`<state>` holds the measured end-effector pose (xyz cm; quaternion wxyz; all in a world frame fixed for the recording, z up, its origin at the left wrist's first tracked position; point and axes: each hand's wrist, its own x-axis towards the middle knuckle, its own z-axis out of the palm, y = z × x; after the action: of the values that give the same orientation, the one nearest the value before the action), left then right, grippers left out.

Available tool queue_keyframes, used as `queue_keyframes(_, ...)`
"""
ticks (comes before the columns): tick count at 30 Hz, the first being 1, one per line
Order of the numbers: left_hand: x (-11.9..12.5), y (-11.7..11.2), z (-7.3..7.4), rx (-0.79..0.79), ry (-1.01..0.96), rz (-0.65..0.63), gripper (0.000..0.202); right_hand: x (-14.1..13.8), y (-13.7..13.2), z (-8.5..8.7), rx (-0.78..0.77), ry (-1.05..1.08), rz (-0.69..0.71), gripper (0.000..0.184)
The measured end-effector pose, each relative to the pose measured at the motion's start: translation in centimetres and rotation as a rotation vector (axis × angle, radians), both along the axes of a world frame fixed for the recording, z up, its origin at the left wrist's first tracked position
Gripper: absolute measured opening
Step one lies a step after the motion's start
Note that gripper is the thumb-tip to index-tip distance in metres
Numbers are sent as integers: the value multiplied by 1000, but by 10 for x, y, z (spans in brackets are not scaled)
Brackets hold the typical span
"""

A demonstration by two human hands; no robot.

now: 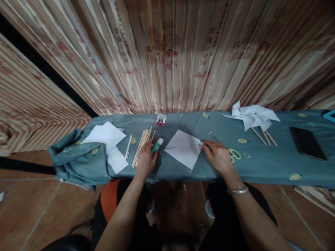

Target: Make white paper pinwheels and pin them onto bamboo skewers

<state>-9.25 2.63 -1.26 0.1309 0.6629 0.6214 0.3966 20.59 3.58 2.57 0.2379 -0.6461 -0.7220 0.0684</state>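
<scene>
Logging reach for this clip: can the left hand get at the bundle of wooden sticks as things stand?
Probably yes: the left hand lies right beside the wooden sticks, close by the glue stick, with nothing lying between hand and sticks.

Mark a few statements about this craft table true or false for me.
1. The left hand is at the glue stick. True.
2. The right hand has its fingertips at a corner of the white paper square. True.
3. The scissors lie beside the left hand. False: they lie beside the right hand.
4. The paper pinwheels lie on the floor. False: they lie on the cloth-covered table.
</scene>
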Motion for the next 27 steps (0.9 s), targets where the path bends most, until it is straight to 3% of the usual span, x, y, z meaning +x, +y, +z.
queue_keyframes(4,10,1,7,-94,-448,5,52,-24,-4,-2,-38,224,62,29)
queue_keyframes(8,31,-4,17,-292,-994,-25,55,-57,-8,-6,-165,608,133,28)
queue_keyframes(12,56,-11,25,-452,-1276,-141,51,-81,-8,-7,-326,1046,272,36)
queue_keyframes(15,70,-14,26,-502,-1323,-184,52,-88,-5,-7,-421,1258,287,36)
queue_keyframes(19,76,-13,26,-475,-1235,-194,57,-86,-1,-6,-493,1389,199,33)
queue_keyframes(23,70,-8,33,-400,-1093,-153,56,-79,-2,-1,-542,1385,211,30)
queue_keyframes(27,65,-4,43,-342,-1081,-175,58,-69,-8,5,-672,1250,312,28)
